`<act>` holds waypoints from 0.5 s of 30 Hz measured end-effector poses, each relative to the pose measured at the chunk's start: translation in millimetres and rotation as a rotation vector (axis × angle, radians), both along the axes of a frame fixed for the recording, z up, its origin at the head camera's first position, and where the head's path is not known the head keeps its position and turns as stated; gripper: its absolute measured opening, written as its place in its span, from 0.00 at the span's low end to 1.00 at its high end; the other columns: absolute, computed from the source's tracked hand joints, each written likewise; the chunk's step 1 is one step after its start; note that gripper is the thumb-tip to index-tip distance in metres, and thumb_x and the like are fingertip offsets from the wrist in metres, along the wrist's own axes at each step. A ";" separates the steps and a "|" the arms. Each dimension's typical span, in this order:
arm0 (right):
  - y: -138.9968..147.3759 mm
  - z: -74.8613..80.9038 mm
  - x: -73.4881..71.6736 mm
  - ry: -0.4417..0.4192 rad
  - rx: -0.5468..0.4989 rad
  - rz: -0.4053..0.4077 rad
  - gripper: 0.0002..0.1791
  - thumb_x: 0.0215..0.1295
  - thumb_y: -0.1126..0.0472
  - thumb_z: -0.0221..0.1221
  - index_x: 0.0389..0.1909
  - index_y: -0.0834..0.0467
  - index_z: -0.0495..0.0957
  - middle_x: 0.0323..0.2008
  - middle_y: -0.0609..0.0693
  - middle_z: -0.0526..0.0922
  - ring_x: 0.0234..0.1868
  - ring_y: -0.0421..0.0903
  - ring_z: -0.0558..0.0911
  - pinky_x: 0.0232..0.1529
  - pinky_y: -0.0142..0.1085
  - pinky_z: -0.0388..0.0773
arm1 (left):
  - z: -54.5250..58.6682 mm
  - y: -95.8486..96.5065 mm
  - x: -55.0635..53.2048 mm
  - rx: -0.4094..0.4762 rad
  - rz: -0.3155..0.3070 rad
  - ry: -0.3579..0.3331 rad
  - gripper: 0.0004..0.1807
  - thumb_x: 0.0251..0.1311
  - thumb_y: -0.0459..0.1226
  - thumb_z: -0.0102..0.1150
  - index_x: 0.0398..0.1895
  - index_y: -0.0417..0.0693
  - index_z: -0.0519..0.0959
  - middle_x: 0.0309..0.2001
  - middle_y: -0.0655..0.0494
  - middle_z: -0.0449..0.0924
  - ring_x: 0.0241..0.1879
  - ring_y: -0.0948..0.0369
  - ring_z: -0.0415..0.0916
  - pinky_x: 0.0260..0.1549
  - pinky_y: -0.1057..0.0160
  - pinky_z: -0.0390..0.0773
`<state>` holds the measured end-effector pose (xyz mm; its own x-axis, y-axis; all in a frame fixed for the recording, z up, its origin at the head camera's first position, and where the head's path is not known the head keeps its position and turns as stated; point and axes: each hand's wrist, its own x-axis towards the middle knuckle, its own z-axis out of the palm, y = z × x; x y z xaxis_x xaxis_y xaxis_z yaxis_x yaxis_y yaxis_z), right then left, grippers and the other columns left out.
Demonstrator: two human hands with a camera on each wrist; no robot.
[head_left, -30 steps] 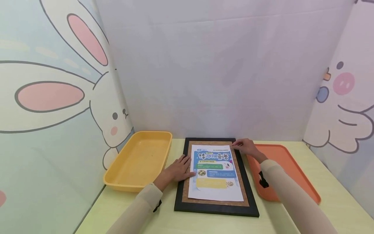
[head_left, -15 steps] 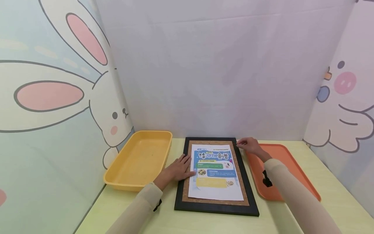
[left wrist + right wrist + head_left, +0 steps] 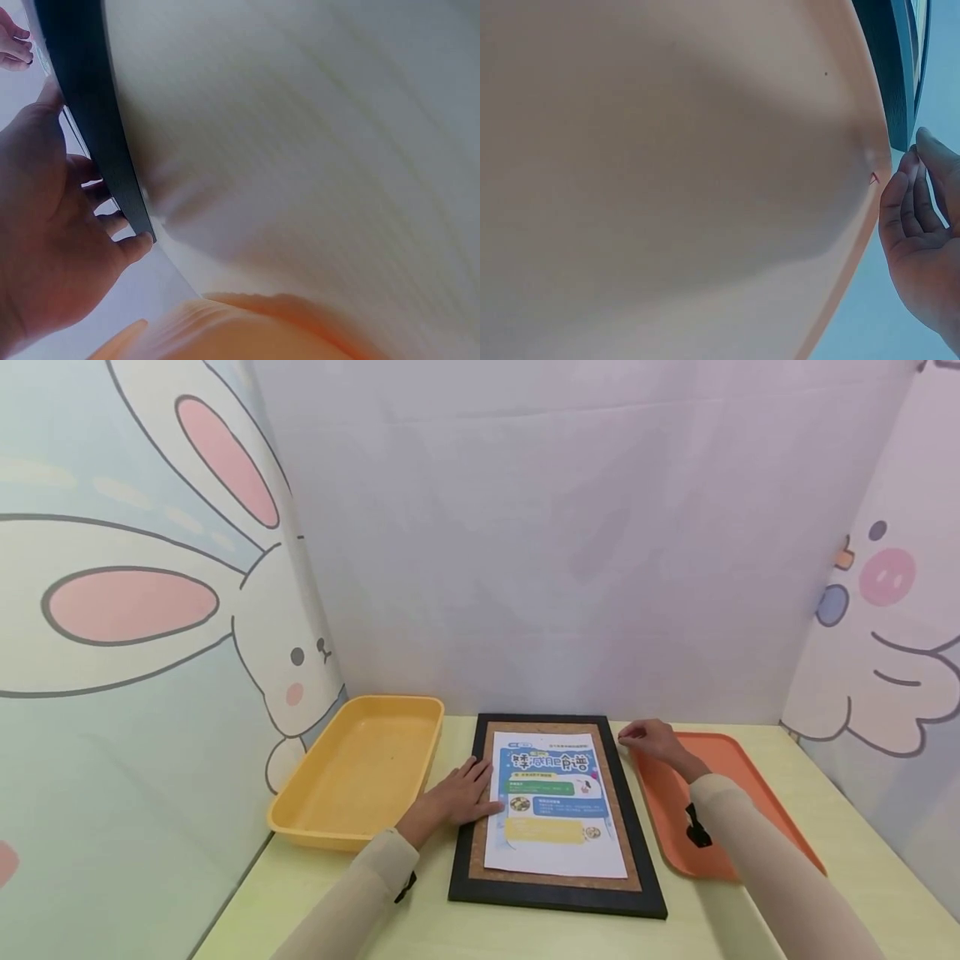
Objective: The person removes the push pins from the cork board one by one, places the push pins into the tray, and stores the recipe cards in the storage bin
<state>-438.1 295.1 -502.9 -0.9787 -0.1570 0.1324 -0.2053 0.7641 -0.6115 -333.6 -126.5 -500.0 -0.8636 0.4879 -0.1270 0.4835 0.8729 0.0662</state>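
A printed poster [image 3: 551,858] lies on a cork board [image 3: 632,872] in a black frame [image 3: 558,900]. My left hand [image 3: 462,792] rests flat across the board's left side, fingers spread, with the thumb over the poster's edge. In the left wrist view its fingers [image 3: 135,247] lie along the dark frame. My right hand [image 3: 656,743] is just off the frame's far right corner, over the far end of the orange tray [image 3: 742,785]. Its thumb and fingertips pinch a tiny dark thing [image 3: 913,148], mostly hidden, whose kind I cannot tell.
A deep yellow tray [image 3: 360,768] stands on the pale table [image 3: 420,927], left of the board. Behind it all hangs a plain light cloth [image 3: 525,568]. Panels with a cartoon rabbit [image 3: 277,635] and another cartoon figure [image 3: 885,627] close off the sides.
My right hand has moved from the poster's far right corner rightward, off the board, to the orange tray's edge. My left hand stays in place on the board.
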 end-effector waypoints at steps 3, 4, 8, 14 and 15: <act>2.7 -0.3 1.4 -0.001 -0.001 0.006 0.12 0.72 0.61 0.65 0.47 0.66 0.85 0.43 0.62 0.86 0.42 0.55 0.81 0.45 0.44 0.84 | -1.3 0.2 -0.2 -0.001 0.005 0.003 0.51 0.72 0.70 0.41 0.84 0.45 0.52 0.84 0.49 0.48 0.82 0.47 0.44 0.77 0.45 0.56; 3.3 0.0 2.2 -0.001 -0.003 0.007 0.12 0.72 0.61 0.65 0.47 0.66 0.85 0.43 0.62 0.86 0.41 0.55 0.81 0.45 0.43 0.84 | -1.8 0.2 -0.5 -0.004 0.006 0.003 0.50 0.72 0.70 0.41 0.84 0.46 0.52 0.84 0.50 0.48 0.82 0.47 0.44 0.77 0.45 0.55; 6.8 1.9 5.7 0.005 -0.006 0.017 0.12 0.72 0.62 0.65 0.47 0.67 0.85 0.42 0.62 0.86 0.39 0.54 0.81 0.41 0.40 0.83 | -3.4 0.3 -1.3 0.003 0.008 0.009 0.50 0.72 0.70 0.42 0.84 0.46 0.53 0.84 0.50 0.48 0.82 0.47 0.44 0.76 0.45 0.56; 15.1 2.0 9.9 0.013 -0.016 0.024 0.11 0.71 0.63 0.65 0.45 0.68 0.85 0.38 0.60 0.86 0.35 0.52 0.81 0.35 0.37 0.81 | -6.8 -0.2 -3.5 -0.021 0.004 0.023 0.50 0.72 0.70 0.39 0.84 0.46 0.52 0.84 0.50 0.48 0.82 0.47 0.44 0.76 0.45 0.56; 16.3 1.4 10.4 0.018 -0.010 0.024 0.10 0.71 0.63 0.66 0.44 0.68 0.85 0.37 0.60 0.86 0.35 0.52 0.81 0.35 0.37 0.81 | -7.2 -0.3 -3.9 -0.021 0.003 0.025 0.50 0.72 0.70 0.40 0.84 0.46 0.52 0.84 0.50 0.48 0.82 0.47 0.44 0.76 0.45 0.56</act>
